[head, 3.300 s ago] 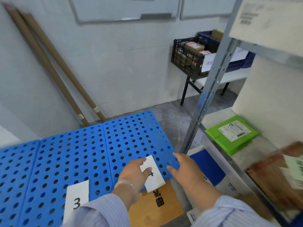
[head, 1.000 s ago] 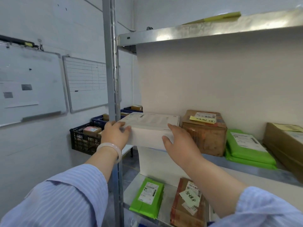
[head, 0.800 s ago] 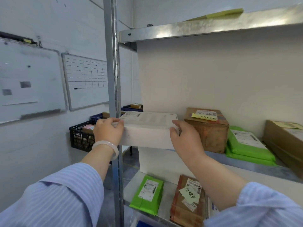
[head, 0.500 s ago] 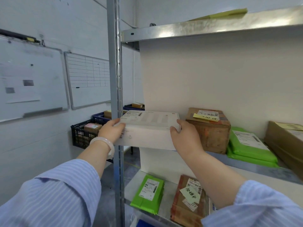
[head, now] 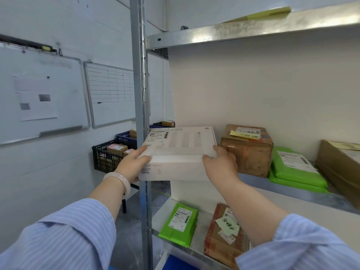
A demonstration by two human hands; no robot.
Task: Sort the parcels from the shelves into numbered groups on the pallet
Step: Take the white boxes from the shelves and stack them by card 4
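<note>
Mid-frame, flat white cardboard parcel (head: 180, 152) clamped at both ends: left hand (head: 134, 164) and right hand (head: 220, 166) each gripping it, likely to keep it level coming off the metal shelf (head: 292, 193).

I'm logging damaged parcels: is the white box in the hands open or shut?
Shut. The white box shows a flat, flush lid with no gap; the left hand and right hand grip its ends.

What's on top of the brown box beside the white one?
A white label and a yellow note lie on the brown box. Its inside is hidden: it is closed.
</note>
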